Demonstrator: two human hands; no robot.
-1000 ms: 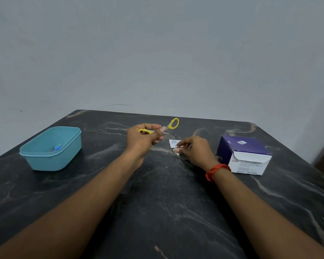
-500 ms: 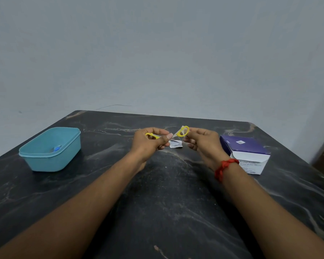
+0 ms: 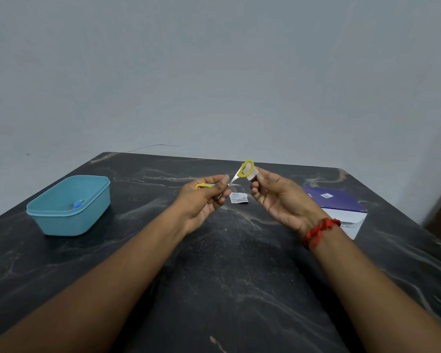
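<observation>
Dark marbled table (image 3: 227, 276) stands against a plain grey wall (image 3: 214, 72). Above its far half, 2 hands hold 1 pair of small yellow-handled scissors (image 3: 236, 177) off the surface. The left hand (image 3: 204, 200) curls its fingers round 1 handle loop. The right hand (image 3: 278, 200), with a red thread (image 3: 318, 231) at its wrist, holds the other loop on a fingertip, and the 2 handles are spread well apart. A small white packet (image 3: 238, 198) lies on the table just below the blades, between the hands. A blue tub (image 3: 69, 217) sits at the left, and a purple-and-white box (image 3: 336, 202) at the right.
</observation>
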